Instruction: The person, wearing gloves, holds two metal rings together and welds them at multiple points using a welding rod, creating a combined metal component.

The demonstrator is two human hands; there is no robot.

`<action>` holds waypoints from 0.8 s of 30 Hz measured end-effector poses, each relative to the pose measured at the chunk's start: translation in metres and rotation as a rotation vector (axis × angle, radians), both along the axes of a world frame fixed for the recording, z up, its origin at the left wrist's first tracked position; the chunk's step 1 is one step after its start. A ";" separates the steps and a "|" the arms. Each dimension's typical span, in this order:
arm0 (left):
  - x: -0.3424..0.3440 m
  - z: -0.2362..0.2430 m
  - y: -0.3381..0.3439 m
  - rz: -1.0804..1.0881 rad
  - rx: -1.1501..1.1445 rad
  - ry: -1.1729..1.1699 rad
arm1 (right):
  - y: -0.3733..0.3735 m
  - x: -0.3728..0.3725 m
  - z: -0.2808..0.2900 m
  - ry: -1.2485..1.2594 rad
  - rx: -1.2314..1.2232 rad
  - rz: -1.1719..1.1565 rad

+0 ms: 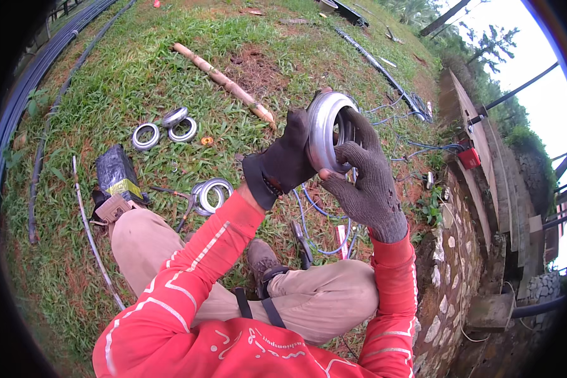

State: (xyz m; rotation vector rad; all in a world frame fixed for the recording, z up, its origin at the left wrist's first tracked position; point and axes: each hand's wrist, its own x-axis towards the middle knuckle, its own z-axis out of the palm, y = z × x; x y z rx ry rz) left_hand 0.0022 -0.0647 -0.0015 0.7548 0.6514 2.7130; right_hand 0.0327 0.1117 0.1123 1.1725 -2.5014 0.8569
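A thick silver metal ring [322, 120] is held up in front of my chest, tilted so that its opening faces right. My left hand [283, 154], in a dark glove, is closed around its left side. My right hand [373, 192], in a grey knitted glove with some bare fingertips, grips the right side, its fingers reaching into the opening. An inner edge, perhaps a second ring, shows inside. Below my left forearm, more silver rings [227, 186] lie on the grass beside a dark-handled tool [186, 211]. Several similar rings [136, 137] lie farther left, one leaning on another.
A black wrapped bundle [114, 165] and a cardboard piece [113, 208] lie by my left knee. A bamboo pole [223, 80] lies ahead. Blue cord [321, 206] loops near my feet. Dark pipes [19, 107] run along the left. A stone wall [444, 302] drops off right, beside a red box [468, 157].
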 end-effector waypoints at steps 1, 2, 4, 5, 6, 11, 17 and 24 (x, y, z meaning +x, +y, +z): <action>0.008 0.017 0.004 0.101 -0.015 0.108 | 0.002 0.005 0.002 0.038 0.022 -0.007; 0.013 0.019 0.005 0.095 -0.011 0.117 | 0.003 0.007 0.001 0.073 0.038 -0.012; 0.022 0.023 0.006 -0.031 0.101 0.083 | 0.003 0.014 0.001 0.110 0.030 -0.052; 0.030 0.038 -0.003 -0.114 0.114 -0.020 | 0.002 0.016 0.002 0.112 0.007 -0.034; 0.031 0.047 -0.007 -0.112 0.108 -0.008 | 0.001 0.017 0.004 0.114 -0.016 -0.016; 0.021 0.057 -0.011 0.240 -0.287 0.311 | 0.010 0.017 -0.006 0.101 -0.213 -0.037; 0.037 0.076 -0.025 0.242 -0.465 0.386 | 0.010 0.030 0.011 0.112 -0.046 -0.097; 0.041 0.076 -0.028 0.268 -0.675 0.475 | 0.011 0.019 0.000 0.083 -0.189 0.094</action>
